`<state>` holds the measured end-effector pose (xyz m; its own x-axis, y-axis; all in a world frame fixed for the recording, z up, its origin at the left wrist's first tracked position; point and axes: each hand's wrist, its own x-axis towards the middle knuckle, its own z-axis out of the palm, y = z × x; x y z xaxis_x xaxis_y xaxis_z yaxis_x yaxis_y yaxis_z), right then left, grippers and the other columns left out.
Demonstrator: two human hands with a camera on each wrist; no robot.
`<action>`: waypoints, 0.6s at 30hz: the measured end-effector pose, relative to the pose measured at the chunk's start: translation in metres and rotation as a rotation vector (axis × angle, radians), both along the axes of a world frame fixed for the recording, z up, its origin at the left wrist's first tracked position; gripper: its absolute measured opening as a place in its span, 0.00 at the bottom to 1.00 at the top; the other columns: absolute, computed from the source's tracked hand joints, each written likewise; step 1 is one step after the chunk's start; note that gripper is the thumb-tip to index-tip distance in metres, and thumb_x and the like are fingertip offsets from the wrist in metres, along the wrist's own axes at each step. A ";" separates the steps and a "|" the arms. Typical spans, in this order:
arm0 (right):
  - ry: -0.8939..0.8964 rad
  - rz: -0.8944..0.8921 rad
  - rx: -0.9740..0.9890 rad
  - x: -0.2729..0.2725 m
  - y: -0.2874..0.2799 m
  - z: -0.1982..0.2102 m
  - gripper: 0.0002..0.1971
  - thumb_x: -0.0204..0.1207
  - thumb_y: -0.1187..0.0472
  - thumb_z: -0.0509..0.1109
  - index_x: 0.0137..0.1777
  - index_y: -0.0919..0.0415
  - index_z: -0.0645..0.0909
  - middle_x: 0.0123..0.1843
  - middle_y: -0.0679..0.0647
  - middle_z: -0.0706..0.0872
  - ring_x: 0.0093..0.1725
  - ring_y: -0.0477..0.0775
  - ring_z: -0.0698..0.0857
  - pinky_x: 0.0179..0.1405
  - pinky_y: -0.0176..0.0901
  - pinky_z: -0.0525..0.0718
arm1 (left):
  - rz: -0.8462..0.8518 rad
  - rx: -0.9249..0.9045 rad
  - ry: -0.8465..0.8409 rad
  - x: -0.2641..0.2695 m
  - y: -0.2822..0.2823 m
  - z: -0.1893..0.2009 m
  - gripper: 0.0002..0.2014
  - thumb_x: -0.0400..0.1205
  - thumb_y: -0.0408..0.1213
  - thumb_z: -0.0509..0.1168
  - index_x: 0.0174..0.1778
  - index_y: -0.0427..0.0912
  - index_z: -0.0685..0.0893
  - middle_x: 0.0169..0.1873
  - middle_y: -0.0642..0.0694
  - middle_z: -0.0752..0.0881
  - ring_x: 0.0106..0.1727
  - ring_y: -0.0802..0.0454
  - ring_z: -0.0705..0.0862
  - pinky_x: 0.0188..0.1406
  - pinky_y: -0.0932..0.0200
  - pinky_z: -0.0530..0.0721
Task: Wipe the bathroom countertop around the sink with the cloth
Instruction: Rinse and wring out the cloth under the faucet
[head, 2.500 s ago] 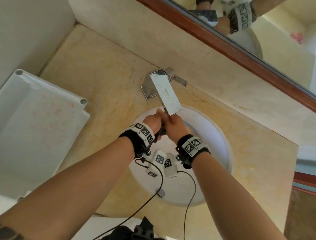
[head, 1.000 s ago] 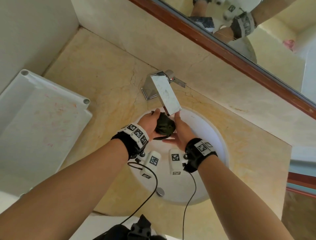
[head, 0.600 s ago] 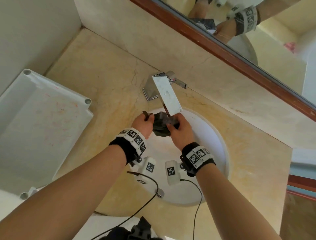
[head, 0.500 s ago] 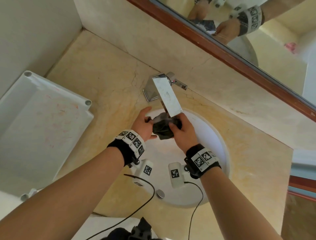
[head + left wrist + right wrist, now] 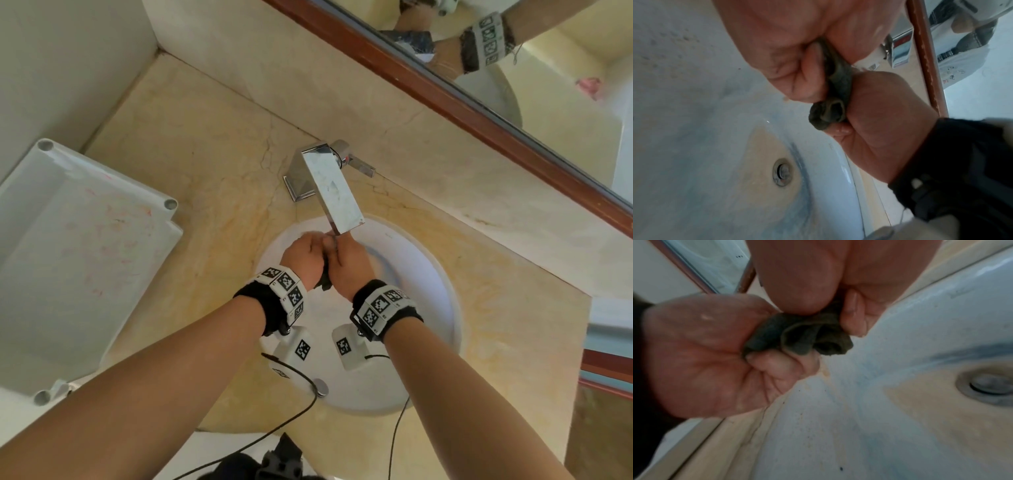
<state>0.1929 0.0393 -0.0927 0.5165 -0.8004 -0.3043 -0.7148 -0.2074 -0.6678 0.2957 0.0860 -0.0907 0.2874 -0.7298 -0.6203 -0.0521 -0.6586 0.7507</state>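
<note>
Both hands are clenched on the dark cloth [image 5: 797, 339], which is bunched into a tight wad between them. The left hand [image 5: 303, 258] wraps its fingers and thumb round one end; the right hand [image 5: 349, 263] has its fingers curled round the other end, the two fists pressed close together. In the head view only a small dark fold of the cloth shows between the wrists, near the middle of the frame. The hands hang above the white sink [image 5: 428, 308], over its back part, with the drain [image 5: 782, 172] lower in the bowl. Just beyond the knuckles, the flat chrome spout of the tap [image 5: 337, 192] reaches out over the basin. The yellow marble countertop [image 5: 205, 144] surrounds the sink. A white tray [image 5: 68, 246] lies at the left edge of the frame. A wood-framed mirror [image 5: 479, 113] crosses the upper right.
</note>
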 end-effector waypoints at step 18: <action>-0.264 -0.164 0.334 -0.022 0.005 0.031 0.18 0.66 0.65 0.74 0.55 0.48 0.86 0.62 0.47 0.81 0.64 0.52 0.81 0.67 0.56 0.80 | 0.483 0.167 0.843 0.003 0.001 0.003 0.21 0.86 0.56 0.57 0.61 0.44 0.83 0.54 0.38 0.90 0.52 0.41 0.90 0.52 0.39 0.88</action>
<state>0.1709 0.0448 -0.0619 0.4858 -0.7584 -0.4345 -0.5169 0.1516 -0.8425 0.2990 0.0870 -0.0875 -0.0529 -0.5346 -0.8434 0.7599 -0.5696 0.3134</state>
